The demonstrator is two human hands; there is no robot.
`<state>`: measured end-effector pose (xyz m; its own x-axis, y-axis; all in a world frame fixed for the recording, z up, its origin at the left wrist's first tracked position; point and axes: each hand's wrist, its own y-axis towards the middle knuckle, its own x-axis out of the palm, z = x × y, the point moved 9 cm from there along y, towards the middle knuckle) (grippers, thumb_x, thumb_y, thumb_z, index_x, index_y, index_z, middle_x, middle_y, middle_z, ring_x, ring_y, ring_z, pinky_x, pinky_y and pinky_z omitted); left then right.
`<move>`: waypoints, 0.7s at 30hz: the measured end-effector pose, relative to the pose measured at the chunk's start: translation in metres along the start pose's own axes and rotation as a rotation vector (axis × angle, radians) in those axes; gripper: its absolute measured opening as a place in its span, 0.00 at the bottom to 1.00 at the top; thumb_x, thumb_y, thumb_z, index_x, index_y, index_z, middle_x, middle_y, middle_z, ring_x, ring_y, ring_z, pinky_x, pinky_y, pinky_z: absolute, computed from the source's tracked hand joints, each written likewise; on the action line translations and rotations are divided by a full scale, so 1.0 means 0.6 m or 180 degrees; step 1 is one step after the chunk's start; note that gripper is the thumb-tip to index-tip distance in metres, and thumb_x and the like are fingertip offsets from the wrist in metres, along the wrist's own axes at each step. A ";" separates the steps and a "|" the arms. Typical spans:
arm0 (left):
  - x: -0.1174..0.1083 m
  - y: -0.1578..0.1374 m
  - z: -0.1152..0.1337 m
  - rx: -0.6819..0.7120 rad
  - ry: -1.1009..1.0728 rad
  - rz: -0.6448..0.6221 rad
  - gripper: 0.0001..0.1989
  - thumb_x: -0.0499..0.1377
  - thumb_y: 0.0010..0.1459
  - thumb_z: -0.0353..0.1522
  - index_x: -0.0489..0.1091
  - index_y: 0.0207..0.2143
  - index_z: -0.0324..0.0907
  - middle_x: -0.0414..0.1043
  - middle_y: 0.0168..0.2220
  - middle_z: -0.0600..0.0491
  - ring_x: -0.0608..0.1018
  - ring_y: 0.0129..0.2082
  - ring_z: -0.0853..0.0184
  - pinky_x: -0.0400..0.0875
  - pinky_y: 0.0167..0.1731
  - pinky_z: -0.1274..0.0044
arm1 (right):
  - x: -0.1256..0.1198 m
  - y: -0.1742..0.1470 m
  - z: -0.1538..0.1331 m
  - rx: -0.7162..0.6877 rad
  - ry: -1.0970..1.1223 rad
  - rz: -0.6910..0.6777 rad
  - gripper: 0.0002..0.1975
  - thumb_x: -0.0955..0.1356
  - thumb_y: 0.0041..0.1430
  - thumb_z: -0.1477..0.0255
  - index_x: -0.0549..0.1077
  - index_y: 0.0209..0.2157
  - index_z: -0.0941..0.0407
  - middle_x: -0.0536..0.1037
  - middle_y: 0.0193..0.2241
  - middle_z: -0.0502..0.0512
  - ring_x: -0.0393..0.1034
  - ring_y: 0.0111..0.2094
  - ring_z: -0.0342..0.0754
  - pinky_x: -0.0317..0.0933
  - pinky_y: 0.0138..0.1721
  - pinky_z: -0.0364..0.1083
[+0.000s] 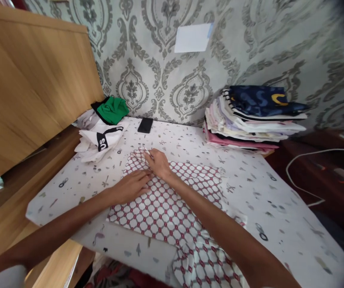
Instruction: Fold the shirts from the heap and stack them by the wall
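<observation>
A white garment with a red and grey lattice pattern lies spread on the table; I cannot tell its exact kind. Its near right part bunches up and hangs over the front edge. My left hand rests flat on the garment's left side, fingers stretched out. Just beyond it, my right hand pinches the cloth close to the garment's far left corner, where a small white bit of edge shows at the fingertips. My right forearm crosses over the garment and hides part of it.
A folded clothes stack stands at the back right. At the back left lie a white garment with black lettering and a green cloth, with a black phone beside them. A wooden cabinet borders the left; a white cable runs at right.
</observation>
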<state>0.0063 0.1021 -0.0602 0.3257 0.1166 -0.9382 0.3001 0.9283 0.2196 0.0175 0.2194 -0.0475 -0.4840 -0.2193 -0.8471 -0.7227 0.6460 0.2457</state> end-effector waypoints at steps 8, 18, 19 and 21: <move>0.014 0.011 -0.091 -0.0644 0.0453 -0.0285 0.24 0.43 0.71 0.41 0.66 0.58 0.38 0.70 0.59 0.39 0.68 0.63 0.52 0.50 0.66 0.53 | 0.023 -0.054 -0.055 -0.0358 -0.0031 -0.0236 0.19 0.57 0.73 0.66 0.75 0.53 0.53 0.74 0.41 0.57 0.71 0.39 0.49 0.62 0.39 0.44; -0.014 -0.090 -0.219 -0.1679 0.0642 -0.0687 0.36 0.51 0.61 0.47 0.57 0.65 0.34 0.53 0.68 0.31 0.58 0.69 0.45 0.57 0.62 0.51 | 0.030 -0.124 -0.079 -0.0970 0.0267 -0.0550 0.23 0.63 0.70 0.62 0.68 0.60 0.57 0.75 0.49 0.61 0.69 0.51 0.52 0.64 0.52 0.49; -0.023 -0.091 -0.228 -0.1667 0.0661 -0.0746 0.37 0.53 0.60 0.48 0.59 0.63 0.33 0.56 0.67 0.31 0.60 0.67 0.43 0.59 0.61 0.52 | 0.018 -0.129 -0.069 -0.0961 0.0340 -0.0567 0.22 0.62 0.70 0.63 0.68 0.60 0.57 0.75 0.50 0.61 0.69 0.51 0.51 0.64 0.53 0.49; -0.045 -0.075 -0.228 -0.1506 0.0714 -0.0614 0.38 0.53 0.59 0.49 0.59 0.62 0.30 0.58 0.66 0.28 0.63 0.66 0.43 0.59 0.62 0.54 | -0.012 -0.132 -0.031 -0.0790 0.0393 -0.0483 0.20 0.60 0.71 0.65 0.69 0.60 0.55 0.75 0.52 0.59 0.70 0.52 0.50 0.63 0.54 0.48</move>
<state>-0.1387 0.1054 -0.0814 0.0906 -0.0468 -0.9948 -0.1169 0.9915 -0.0573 0.0690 0.1558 -0.0522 -0.4067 -0.3965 -0.8230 -0.8823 0.4043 0.2412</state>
